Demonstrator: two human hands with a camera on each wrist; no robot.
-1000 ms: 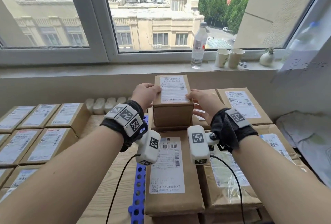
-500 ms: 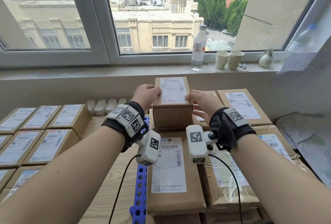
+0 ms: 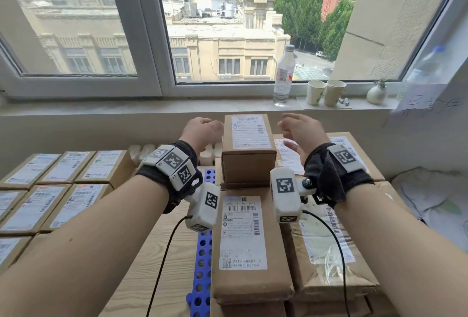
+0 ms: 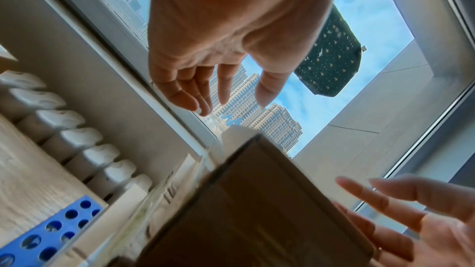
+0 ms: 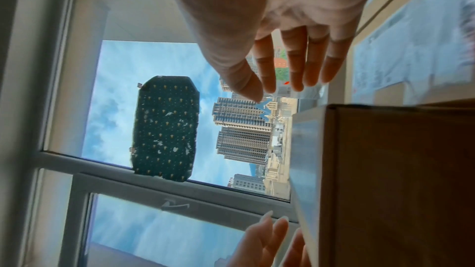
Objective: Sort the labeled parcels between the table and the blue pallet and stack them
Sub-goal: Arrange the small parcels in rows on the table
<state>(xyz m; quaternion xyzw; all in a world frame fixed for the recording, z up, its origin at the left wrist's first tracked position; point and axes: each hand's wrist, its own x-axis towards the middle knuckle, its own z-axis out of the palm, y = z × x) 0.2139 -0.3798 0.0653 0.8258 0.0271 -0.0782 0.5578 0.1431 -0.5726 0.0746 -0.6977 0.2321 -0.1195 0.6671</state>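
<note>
A small brown parcel [image 3: 249,162] with a white label on top stands on the stacked parcels over the blue pallet [image 3: 202,263]. My left hand [image 3: 202,130] hovers just left of its top edge and my right hand [image 3: 296,128] just right of it. Neither touches the box. In the left wrist view my left hand [image 4: 213,96] has loose, nearly straight fingers above the parcel [image 4: 257,210]. In the right wrist view my right hand [image 5: 287,76] hangs relaxed beside the parcel [image 5: 390,180]. Both hands hold nothing.
A long labeled parcel [image 3: 249,253] and a taped one [image 3: 329,261] lie in front on the pallet stack. Several flat labeled parcels [image 3: 50,190] cover the left of the wooden table [image 3: 164,253]. A water bottle [image 3: 283,76], two paper cups [image 3: 325,92] and a small vase [image 3: 376,93] stand on the sill.
Both hands gripped the small parcel's top edges before. Now they have let go and moved up and apart. The parcel stays on the stack.
</note>
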